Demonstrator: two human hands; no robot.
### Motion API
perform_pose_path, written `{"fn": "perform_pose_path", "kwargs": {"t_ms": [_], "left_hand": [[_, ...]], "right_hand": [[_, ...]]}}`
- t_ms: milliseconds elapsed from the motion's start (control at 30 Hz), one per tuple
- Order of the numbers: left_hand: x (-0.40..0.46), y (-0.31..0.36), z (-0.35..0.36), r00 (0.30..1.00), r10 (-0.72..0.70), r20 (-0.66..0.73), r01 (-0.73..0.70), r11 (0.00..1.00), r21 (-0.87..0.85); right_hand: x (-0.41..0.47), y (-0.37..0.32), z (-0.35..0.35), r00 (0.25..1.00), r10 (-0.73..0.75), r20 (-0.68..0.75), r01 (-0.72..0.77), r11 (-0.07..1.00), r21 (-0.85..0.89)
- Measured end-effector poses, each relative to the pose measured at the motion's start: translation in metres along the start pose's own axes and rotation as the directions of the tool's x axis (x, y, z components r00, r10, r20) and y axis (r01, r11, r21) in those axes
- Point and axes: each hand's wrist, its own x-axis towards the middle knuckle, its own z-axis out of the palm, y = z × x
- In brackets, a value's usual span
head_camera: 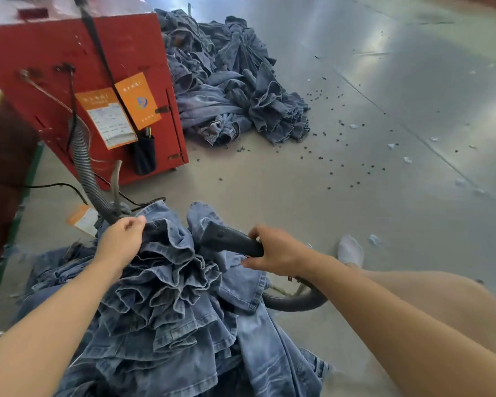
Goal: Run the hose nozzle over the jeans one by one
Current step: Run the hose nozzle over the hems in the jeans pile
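Across the grey floor (pixel 341 219), from the widest thing down: a red machine cabinet (pixel 78 90) stands at the upper left, with orange tags (pixel 118 113) and a black pouch (pixel 144 154) hanging on its side. Just to its right, against the cabinet's edge, lies a far heap of jeans (pixel 235 87), crumpled and layered. Nearer the person, a second bundle of jeans (pixel 178 305) fills the lower middle, its hems and leg openings bunched upward in ruffled folds. A grey ribbed hose (pixel 83 167) drops from the cabinet toward this near bundle, and another stretch of hose curves on the floor below the right wrist. The right hand (pixel 278 250) is wrapped round the handle end of the black hose nozzle (pixel 226 239), whose flared mouth points left and rests against the denim at the top of the bundle. The left hand (pixel 123 239) pinches a fold of the same bundle near its upper left, fingers curled over the cloth. A white-socked foot (pixel 351 250) rests on the floor to the right of the nozzle hand. Small dark specks (pixel 335 156) and pale scraps are scattered over the floor between the two heaps and beyond.
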Motion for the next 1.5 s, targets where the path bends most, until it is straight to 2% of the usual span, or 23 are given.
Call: {"fn": "perform_pose_path", "kwargs": {"t_ms": [67, 133, 200, 267, 333, 433, 533, 700, 933, 1100, 1200, 1267, 1300, 1333, 1367, 1400, 1433, 1467, 1500], "left_hand": [[-0.005, -0.004, -0.002, 0.995, -0.029, -0.093, 0.037, 0.996, 0.083], [-0.007, -0.011, -0.004, 0.974, -0.170, -0.152, 0.185, 0.979, 0.091], [-0.011, -0.017, -0.006, 0.923, -0.384, -0.016, 0.383, 0.922, -0.051], [-0.021, -0.017, -0.007, 0.874, -0.456, 0.171, 0.476, 0.873, -0.109], [-0.027, -0.017, -0.009, 0.872, -0.420, 0.251, 0.463, 0.875, -0.144], [-0.029, -0.017, -0.010, 0.909, -0.310, 0.278, 0.387, 0.874, -0.295], [-0.029, -0.014, -0.013, 0.926, -0.246, 0.287, 0.347, 0.857, -0.382], [-0.029, -0.007, -0.016, 0.922, -0.225, 0.315, 0.359, 0.802, -0.478], [-0.025, -0.007, -0.021, 0.911, -0.213, 0.354, 0.396, 0.697, -0.598], [-0.023, -0.010, -0.023, 0.904, -0.235, 0.358, 0.411, 0.713, -0.568], [-0.021, -0.017, -0.021, 0.913, -0.328, 0.241, 0.406, 0.774, -0.485], [-0.018, -0.022, -0.026, 0.913, -0.405, 0.045, 0.389, 0.836, -0.386], [-0.017, -0.024, -0.029, 0.909, -0.403, -0.101, 0.367, 0.894, -0.258], [-0.019, -0.024, -0.032, 0.914, -0.326, -0.241, 0.317, 0.945, -0.077], [-0.022, -0.023, -0.031, 0.925, -0.162, -0.344, 0.204, 0.975, 0.090], [-0.027, -0.021, -0.028, 0.920, 0.084, -0.382, 0.011, 0.971, 0.239], [-0.035, -0.015, -0.021, 0.872, 0.346, -0.346, -0.217, 0.907, 0.361], [-0.045, -0.008, -0.012, 0.784, 0.571, -0.245, -0.434, 0.786, 0.441], [-0.057, -0.001, -0.001, 0.676, 0.730, -0.101, -0.622, 0.639, 0.452]], "right_hand": [[-0.002, 0.005, -0.012, 0.998, -0.039, -0.047, 0.038, 0.999, -0.024], [-0.005, 0.010, -0.031, 0.991, -0.091, -0.094, 0.094, 0.995, 0.025], [-0.008, 0.018, -0.049, 0.986, -0.119, -0.120, 0.129, 0.989, 0.077], [-0.012, 0.031, -0.059, 0.983, -0.102, -0.153, 0.115, 0.990, 0.077], [-0.013, 0.043, -0.059, 0.973, -0.057, -0.222, 0.084, 0.990, 0.111], [-0.004, 0.049, -0.047, 0.948, -0.024, -0.317, 0.078, 0.984, 0.158], [0.009, 0.043, -0.032, 0.939, -0.025, -0.342, 0.092, 0.979, 0.183], [0.017, 0.028, -0.019, 0.964, -0.075, -0.255, 0.110, 0.986, 0.127], [0.026, 0.008, -0.004, 0.982, -0.058, -0.182, 0.054, 0.998, -0.028], [0.043, -0.023, 0.011, 0.994, -0.098, -0.053, 0.088, 0.984, -0.158], [0.057, -0.048, 0.022, 0.970, -0.127, -0.206, 0.122, 0.992, -0.036], [0.061, -0.053, 0.015, 0.929, -0.079, -0.361, 0.131, 0.984, 0.120], [0.060, -0.049, 0.008, 0.913, -0.049, -0.405, 0.128, 0.977, 0.173], [0.058, -0.041, 0.000, 0.907, -0.024, -0.420, 0.116, 0.974, 0.193], [0.054, -0.029, -0.007, 0.910, -0.009, -0.414, 0.095, 0.978, 0.187], [0.050, -0.017, -0.012, 0.920, 0.004, -0.391, 0.067, 0.984, 0.168], [0.044, -0.004, -0.014, 0.934, 0.018, -0.356, 0.035, 0.989, 0.142], [0.039, 0.008, -0.015, 0.946, 0.031, -0.322, 0.006, 0.994, 0.112], [0.034, 0.019, -0.013, 0.955, 0.042, -0.294, -0.018, 0.996, 0.083]]}}
